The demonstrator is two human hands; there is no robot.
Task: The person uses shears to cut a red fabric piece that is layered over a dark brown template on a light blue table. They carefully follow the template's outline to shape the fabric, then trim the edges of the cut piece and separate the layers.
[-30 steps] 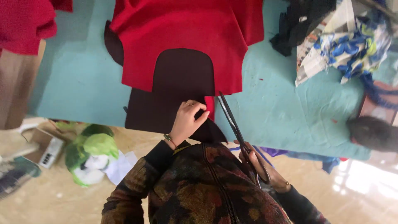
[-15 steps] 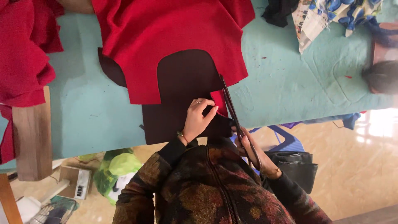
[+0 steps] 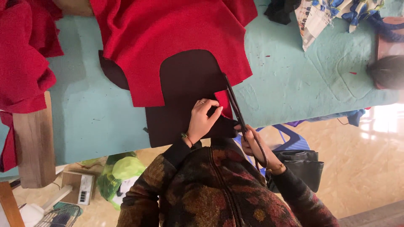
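— Two hands are working here, both seen from the head camera, the only view. The left hand (image 3: 203,120) is pressing flat, fingers spread and curled a little, on a dark brown pattern piece (image 3: 185,96) and pinning a flap of red fabric (image 3: 168,42) under its fingertips.

— Why pressing there?

— Probably it is keeping the layers from sliding while the blades are running along the pattern's edge. The right hand (image 3: 252,141) is closing around the handles of long black scissors (image 3: 234,103), whose blades are pointing toward twelve o'clock, just beside the pattern's three o'clock edge.

— And where is the cloth lying?

— It is spreading over the teal table (image 3: 294,84) from the pattern toward twelve o'clock, with the pattern on top of it as a cutting guide, I judge. More red cloth (image 3: 25,59) is piling up at nine o'clock, and printed scraps (image 3: 328,17) are sitting at two o'clock, well apart from the cutting.
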